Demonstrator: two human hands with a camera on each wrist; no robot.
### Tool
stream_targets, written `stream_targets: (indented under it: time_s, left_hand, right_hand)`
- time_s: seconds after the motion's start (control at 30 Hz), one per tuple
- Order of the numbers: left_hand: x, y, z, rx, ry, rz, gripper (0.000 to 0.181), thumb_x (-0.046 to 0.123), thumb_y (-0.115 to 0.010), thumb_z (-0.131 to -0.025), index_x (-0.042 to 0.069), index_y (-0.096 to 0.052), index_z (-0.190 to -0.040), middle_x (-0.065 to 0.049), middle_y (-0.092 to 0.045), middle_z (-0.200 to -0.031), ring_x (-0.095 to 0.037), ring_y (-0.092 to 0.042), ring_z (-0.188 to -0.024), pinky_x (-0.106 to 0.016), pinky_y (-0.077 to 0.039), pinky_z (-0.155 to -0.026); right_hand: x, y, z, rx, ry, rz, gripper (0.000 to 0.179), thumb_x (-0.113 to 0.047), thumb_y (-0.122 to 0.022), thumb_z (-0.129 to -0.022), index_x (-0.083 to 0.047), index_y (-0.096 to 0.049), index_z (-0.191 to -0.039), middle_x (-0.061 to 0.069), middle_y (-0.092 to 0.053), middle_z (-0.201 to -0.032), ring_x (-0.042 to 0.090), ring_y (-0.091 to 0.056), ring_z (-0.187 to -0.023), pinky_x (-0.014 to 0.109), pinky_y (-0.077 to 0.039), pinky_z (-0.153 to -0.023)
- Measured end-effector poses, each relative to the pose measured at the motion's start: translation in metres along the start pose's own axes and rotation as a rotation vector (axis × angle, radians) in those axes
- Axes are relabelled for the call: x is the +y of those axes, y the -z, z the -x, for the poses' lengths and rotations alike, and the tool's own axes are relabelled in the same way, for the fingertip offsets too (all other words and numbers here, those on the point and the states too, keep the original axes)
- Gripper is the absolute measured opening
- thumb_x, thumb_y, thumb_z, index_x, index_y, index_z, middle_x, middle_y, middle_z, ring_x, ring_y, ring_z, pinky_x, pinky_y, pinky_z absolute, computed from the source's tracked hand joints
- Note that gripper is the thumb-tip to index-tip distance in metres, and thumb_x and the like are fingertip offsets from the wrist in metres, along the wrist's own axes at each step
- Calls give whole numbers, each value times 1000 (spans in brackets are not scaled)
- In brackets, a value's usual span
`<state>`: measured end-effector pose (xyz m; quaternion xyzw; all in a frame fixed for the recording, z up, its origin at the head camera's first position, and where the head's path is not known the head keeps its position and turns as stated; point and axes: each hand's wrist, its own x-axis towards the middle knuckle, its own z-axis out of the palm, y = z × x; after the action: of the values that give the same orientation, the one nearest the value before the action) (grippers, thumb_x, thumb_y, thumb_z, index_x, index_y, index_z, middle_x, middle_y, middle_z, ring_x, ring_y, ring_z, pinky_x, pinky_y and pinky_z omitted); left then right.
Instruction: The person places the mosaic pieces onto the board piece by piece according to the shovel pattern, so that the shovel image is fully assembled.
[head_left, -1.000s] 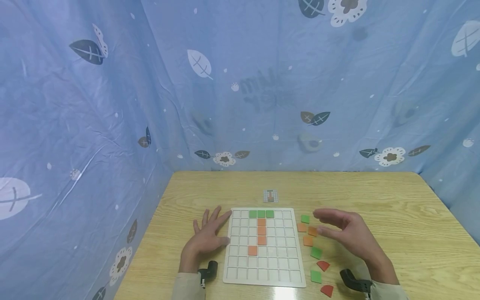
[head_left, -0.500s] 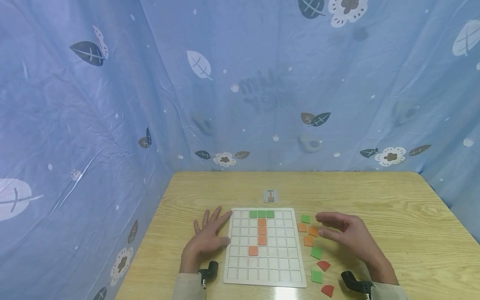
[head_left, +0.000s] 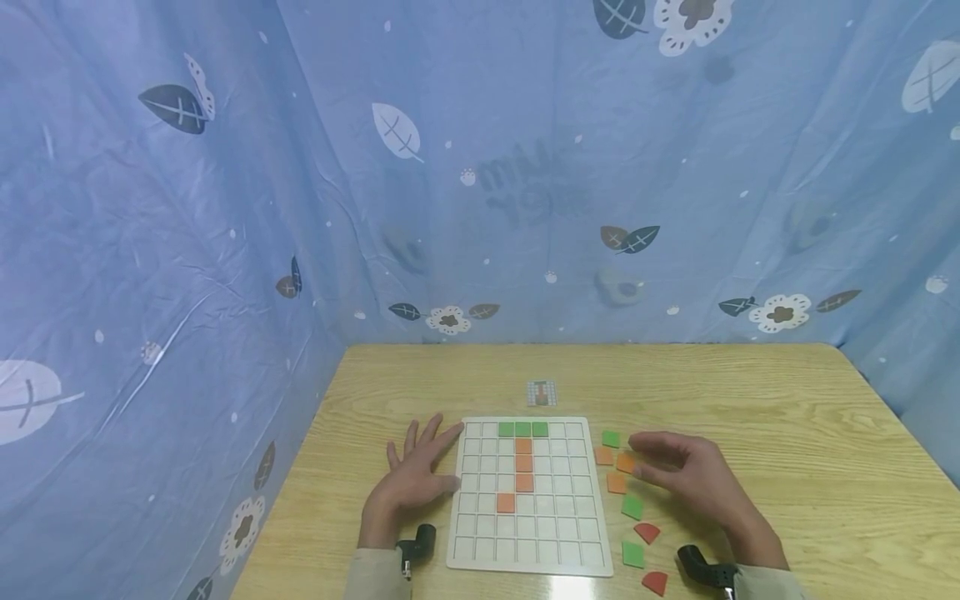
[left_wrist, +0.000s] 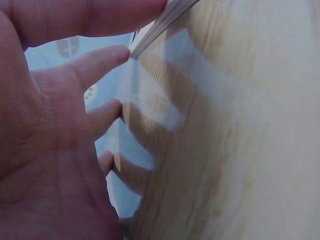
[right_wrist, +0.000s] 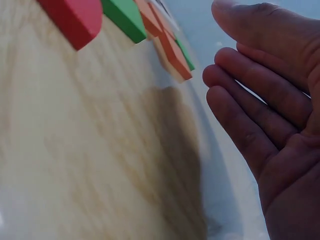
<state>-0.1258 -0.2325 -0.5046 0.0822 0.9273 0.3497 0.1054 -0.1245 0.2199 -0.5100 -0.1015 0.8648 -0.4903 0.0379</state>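
A white grid board (head_left: 527,550) lies on the table, with several square tiles set in it. Three green tiles (head_left: 522,429) line its far row, and orange tiles (head_left: 523,463) run down from them, the nearest one offset to the left. Spread fingers of my left hand (head_left: 411,477) rest at the board's left edge; in the left wrist view its thumb and index finger touch that edge. Over the loose tiles to the right hovers my right hand (head_left: 701,479), fingers loosely bent, thumb tip beside a loose orange tile (head_left: 626,462). The right wrist view shows nothing in its grasp.
Right of the board lie more loose pieces: green squares (head_left: 632,507), orange squares (head_left: 616,483) and two red quarter-round pieces (head_left: 647,532). A small pattern card (head_left: 542,392) lies beyond the board. Blue patterned curtains (head_left: 480,208) stand behind and beside the table (head_left: 787,400).
My right hand has sunk slightly toward the loose tiles, and its thumb and index finger are a little closer together. The left hand, board and tiles stay put.
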Motion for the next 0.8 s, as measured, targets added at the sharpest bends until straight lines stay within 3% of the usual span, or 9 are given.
stream_targets:
  time_s: [0.3,0.8]
  left_hand:
    - [1,-1,0,3,8,-2,96,20,-74,-77,25,-45,-169,-16,-17,-184,-53,7,-169,-85,19,-121]
    - [2,0,2,4,-2,15,95,19,-74,-78,23,-46,-168,-18,-17,-183,-54,7,-168,-85,19,-120]
  right_hand:
    - [3,-6,-1,2,2,28,41,-29,-90,-91,-16,-81,-128,0,-81,-127,7,-76,-115,20,-58,-96]
    - [4,-13,-2,29,-34,32,36,-21,-90,-90,-19,-82,-124,0,-81,-127,4,-74,-112,19,-58,-95]
